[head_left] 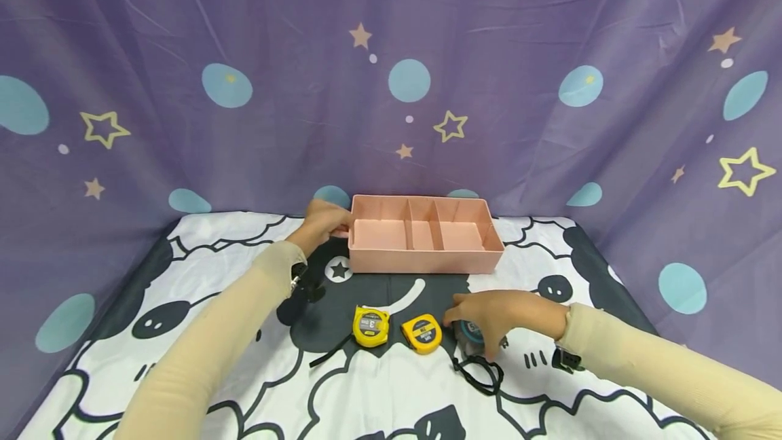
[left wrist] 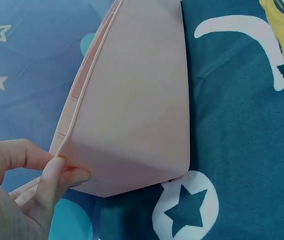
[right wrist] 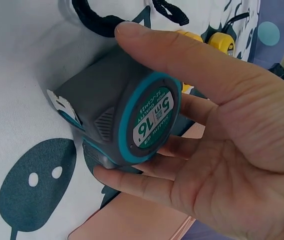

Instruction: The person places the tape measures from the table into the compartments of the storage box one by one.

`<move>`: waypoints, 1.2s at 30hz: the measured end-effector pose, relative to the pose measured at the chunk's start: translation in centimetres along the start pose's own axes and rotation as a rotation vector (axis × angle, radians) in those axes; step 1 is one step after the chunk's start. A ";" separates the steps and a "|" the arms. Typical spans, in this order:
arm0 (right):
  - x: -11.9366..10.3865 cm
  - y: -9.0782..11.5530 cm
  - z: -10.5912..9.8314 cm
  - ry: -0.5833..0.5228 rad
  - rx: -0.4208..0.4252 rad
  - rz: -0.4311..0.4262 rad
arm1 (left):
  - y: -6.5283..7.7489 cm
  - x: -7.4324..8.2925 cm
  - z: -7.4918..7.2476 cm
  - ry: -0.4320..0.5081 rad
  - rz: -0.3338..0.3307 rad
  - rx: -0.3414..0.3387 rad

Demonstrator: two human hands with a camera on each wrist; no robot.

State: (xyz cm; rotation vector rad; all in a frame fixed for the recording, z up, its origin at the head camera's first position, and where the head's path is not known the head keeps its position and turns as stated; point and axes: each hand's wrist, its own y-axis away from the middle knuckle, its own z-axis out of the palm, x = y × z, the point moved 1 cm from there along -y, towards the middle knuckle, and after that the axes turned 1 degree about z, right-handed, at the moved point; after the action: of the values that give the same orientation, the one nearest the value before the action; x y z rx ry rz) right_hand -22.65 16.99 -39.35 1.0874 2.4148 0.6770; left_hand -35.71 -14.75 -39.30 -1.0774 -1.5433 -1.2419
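Note:
My left hand (head_left: 324, 223) pinches the left end of a pink divided box (head_left: 421, 262); in the left wrist view, thumb and fingers (left wrist: 52, 175) hold its rim. My right hand (head_left: 497, 314) is curled round a grey and teal tape measure (right wrist: 117, 110) lying on the cloth, thumb on one side and fingers on the other. From above, the hand partly hides this tape measure, and its black wrist strap (head_left: 482, 379) trails toward the front. Left of it lie an orange-yellow tape measure (head_left: 423, 334) and a yellow tape measure (head_left: 370, 326) with a black strap.
The box has three compartments, split by two dividers. It stands at the back of a table under a black and white patterned cloth (head_left: 391, 392). A purple curtain (head_left: 489, 39) with stars and dots hangs behind and at both sides.

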 end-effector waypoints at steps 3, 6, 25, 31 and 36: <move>0.0 -0.2 0.0 0.013 -0.001 0.000 | 0.1 -0.3 -0.1 0.010 0.004 0.004; 0.2 -0.5 -0.1 0.013 -0.001 -0.008 | 0.0 -0.6 -0.1 0.023 0.007 0.008; 0.7 -2.0 -1.5 0.021 -0.013 -0.042 | -1.7 -0.9 -0.5 0.061 -0.093 -0.163; 0.7 -1.9 -1.6 0.016 -0.016 -0.057 | -2.7 -1.3 -1.0 0.136 -0.167 -0.216; 0.7 -1.7 -1.4 0.003 -0.024 -0.057 | -2.9 -1.9 -1.1 0.148 -0.166 -0.280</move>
State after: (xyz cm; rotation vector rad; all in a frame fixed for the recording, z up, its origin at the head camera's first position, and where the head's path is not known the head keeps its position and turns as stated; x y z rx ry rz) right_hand -24.84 16.14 -39.30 1.0051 2.4240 0.6878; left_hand -37.89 -16.42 -41.73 -1.0203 -1.3962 -1.6518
